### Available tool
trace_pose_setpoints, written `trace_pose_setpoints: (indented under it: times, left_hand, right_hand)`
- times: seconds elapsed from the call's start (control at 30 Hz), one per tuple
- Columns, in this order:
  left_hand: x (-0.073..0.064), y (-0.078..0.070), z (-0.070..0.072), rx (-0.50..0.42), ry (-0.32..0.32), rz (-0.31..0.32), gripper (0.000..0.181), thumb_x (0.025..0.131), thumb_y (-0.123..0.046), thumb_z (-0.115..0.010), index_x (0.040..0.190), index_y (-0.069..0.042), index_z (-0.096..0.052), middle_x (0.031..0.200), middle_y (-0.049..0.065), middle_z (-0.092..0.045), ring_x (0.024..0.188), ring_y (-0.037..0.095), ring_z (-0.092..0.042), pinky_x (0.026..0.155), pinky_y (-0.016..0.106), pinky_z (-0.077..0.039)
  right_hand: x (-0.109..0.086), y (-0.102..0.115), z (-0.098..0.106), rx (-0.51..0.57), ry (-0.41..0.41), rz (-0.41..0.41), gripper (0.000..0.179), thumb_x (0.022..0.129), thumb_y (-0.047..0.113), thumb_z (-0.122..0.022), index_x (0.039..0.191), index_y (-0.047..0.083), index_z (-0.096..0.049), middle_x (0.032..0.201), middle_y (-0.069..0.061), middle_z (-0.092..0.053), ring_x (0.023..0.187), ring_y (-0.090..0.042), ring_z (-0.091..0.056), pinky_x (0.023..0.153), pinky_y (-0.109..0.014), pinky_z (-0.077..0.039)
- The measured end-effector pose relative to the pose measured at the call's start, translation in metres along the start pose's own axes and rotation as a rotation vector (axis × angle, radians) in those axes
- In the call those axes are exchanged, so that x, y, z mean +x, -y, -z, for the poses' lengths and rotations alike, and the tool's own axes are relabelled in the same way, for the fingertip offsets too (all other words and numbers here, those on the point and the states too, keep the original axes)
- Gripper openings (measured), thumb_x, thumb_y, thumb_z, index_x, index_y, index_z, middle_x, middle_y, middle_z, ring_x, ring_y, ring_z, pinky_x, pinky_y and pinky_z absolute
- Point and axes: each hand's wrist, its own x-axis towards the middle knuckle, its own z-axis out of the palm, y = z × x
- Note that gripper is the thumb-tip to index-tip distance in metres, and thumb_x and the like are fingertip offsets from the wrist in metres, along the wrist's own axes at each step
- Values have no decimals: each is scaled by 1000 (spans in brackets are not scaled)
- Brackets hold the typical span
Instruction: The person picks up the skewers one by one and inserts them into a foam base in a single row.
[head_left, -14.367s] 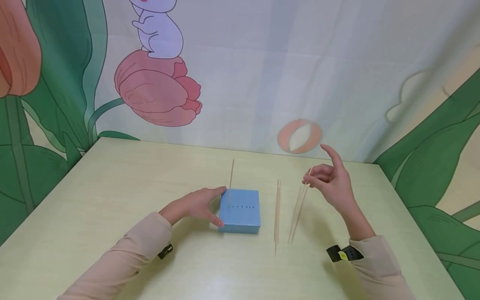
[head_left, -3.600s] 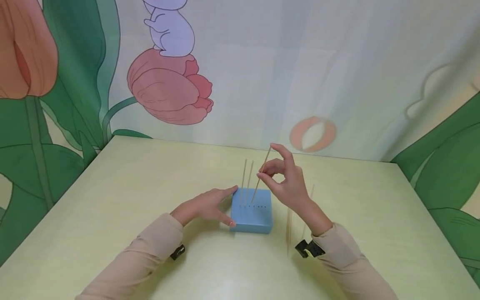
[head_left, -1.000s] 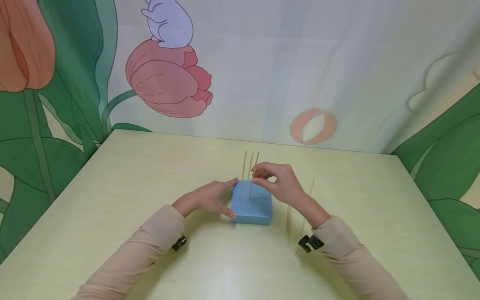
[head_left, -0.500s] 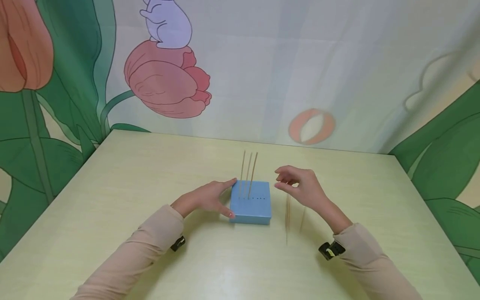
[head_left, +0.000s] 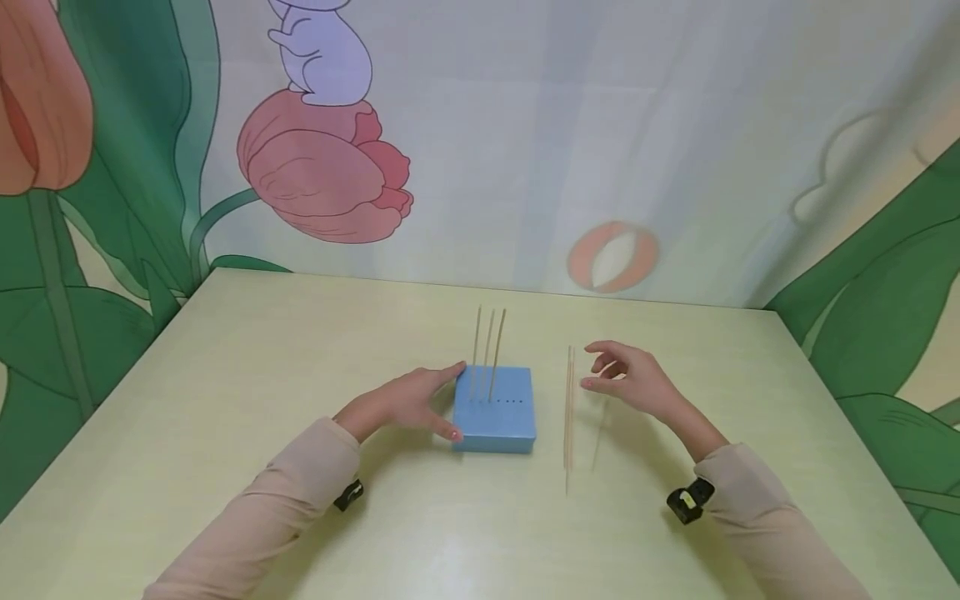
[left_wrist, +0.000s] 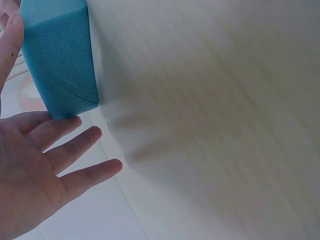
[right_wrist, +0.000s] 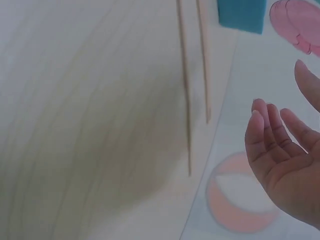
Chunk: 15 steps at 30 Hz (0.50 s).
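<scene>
The left hand point(head_left: 408, 404) holds the blue block point(head_left: 497, 425) from its left side, thumb at the near-left corner and forefinger at the far-left one, the pair set wide apart; the other fingers point(left_wrist: 75, 155) stretch out free of it in the left wrist view; such a span probably steadies the block while leaving its top uncovered. The right hand point(head_left: 633, 379) has hold of nothing; its fingers are loosely bent, with a clear gap between thumb and fingertips, a shape that would suit pinching something thin.

The block lies flat on the table point(head_left: 420, 533), in front of the person and between the two hands; three upright sticks point(head_left: 488, 348) stand in the left part of its row, leaning slightly, seemingly held up by the holes they sit in; the bare holes point(head_left: 507, 401) carry the row on to the right, on the side nearer the right hand.

The loose bunch point(head_left: 568, 417) lies to the right of the block, the sticks close together and pointing away from the person, their exact number hard to tell; a lone stick point(head_left: 601, 433) lies farther right, its far part hidden by the right hand; that placing presumably keeps both within that hand's easy reach.
</scene>
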Motion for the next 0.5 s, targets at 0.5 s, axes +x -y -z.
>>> trace_pose_setpoints:
  times: [0.5]
  left_hand:
    - [-1, 1, -1, 20, -11, -8, 106, 68, -40, -78, 144, 0, -15, 145, 15, -28, 132, 27, -28, 106, 39, -26]
  right_hand:
    - [0, -38, 18, -175, 98, -202, 87, 75, 35, -74, 137, -5, -31, 102, -24, -50, 85, -30, -50, 72, -38, -41]
